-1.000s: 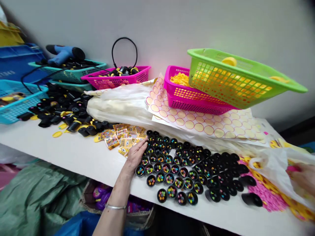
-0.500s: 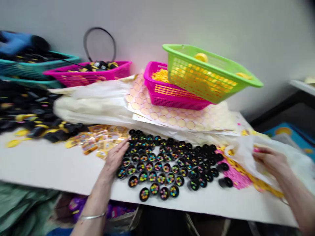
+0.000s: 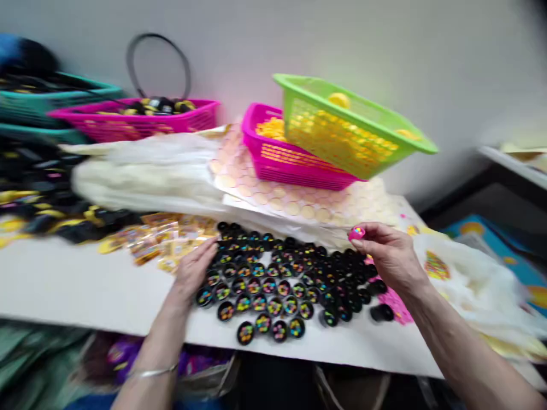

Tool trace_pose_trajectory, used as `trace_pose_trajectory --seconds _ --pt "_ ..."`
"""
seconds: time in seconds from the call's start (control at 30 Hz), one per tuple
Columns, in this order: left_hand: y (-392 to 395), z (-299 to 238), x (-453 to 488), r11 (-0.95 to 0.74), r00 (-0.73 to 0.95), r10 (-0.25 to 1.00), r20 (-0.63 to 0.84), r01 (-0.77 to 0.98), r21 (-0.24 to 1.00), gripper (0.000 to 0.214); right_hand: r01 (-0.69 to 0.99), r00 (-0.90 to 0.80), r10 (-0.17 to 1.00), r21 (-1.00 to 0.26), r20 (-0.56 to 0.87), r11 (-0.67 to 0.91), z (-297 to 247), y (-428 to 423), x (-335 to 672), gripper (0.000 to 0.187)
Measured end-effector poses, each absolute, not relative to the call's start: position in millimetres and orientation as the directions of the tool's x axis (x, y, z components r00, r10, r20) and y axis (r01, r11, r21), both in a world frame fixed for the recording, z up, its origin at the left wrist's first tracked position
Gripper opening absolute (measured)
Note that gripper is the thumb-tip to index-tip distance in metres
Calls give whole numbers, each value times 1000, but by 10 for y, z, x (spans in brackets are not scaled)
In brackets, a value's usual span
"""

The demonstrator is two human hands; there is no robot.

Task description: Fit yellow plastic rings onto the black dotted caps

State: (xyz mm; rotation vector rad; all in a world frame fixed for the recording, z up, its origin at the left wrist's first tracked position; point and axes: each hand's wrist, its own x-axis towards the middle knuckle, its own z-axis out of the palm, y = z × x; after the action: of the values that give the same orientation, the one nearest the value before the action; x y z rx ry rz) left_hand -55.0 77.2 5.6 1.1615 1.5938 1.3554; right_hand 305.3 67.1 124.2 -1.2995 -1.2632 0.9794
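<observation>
My left hand (image 3: pixel 194 266) lies at the left edge of a cluster of small black cups (image 3: pixel 258 302), its fingers stretched out and touching or nearly touching the outer ones. Many cups hold colourful bead-like pieces. Between the thumb and fingers of my right hand (image 3: pixel 391 253) is a small pink cup (image 3: pixel 356 233) with colourful pieces in it, held above the right back part of the cluster. A white plastic bag (image 3: pixel 474 279) with more colourful pieces showing at its opening lies right of that hand. Pink small pieces (image 3: pixel 395 304) are partly hidden beneath my right forearm.
Yellowish packets (image 3: pixel 147 245) and a heap of black and yellow parts (image 3: pixel 64 213) lie to the left. Behind stand a pink basket (image 3: pixel 294 173), a tilted green basket (image 3: pixel 342 139) with yellow pieces, another pink basket (image 3: pixel 141 122) and teal baskets (image 3: pixel 25 105).
My right hand has come left from the white bag to above the cups, now with the pink cup of colourful pieces in its fingers. My left hand stays beside the cups; the view shifts slightly.
</observation>
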Motion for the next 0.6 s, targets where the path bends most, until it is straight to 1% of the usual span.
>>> trace_pose_trajectory --seconds 0.07,0.13,0.2,0.27,0.33,0.43,0.5,0.53,0.6 --pt "761 10 -580 27 -281 960 5 108 994 67 138 -51 998 -989 47 53 1189 811 2564 23" --pt "744 -24 -620 23 -260 966 2 94 995 63 162 -207 978 -986 13 47 1076 975 2089 19" --pt "723 -43 -646 10 -244 970 15 102 995 59 238 -331 944 -968 -6 78 938 1140 1685 14" --pt "709 -59 -657 1 -233 972 27 117 993 55 372 -398 917 -912 10 172 816 1288 1386 12" --pt "709 -79 -661 -3 -224 974 32 131 991 53 556 -419 908 -781 32 284 740 1399 1179 12" --pt "724 -116 -667 -18 -212 976 48 140 990 51 793 -410 912 -488 14 364 713 1485 978 16" --pt "731 -139 -671 -32 -210 976 63 146 989 50 872 -401 916 -317 -23 373 716 1507 886 19" --pt "733 -149 -672 -39 -210 975 71 152 988 50 891 -399 916 -253 -38 377 714 1514 851 21" --pt "731 -161 -674 -48 -208 975 83 168 985 49 907 -400 915 -169 -58 386 700 1528 801 25"
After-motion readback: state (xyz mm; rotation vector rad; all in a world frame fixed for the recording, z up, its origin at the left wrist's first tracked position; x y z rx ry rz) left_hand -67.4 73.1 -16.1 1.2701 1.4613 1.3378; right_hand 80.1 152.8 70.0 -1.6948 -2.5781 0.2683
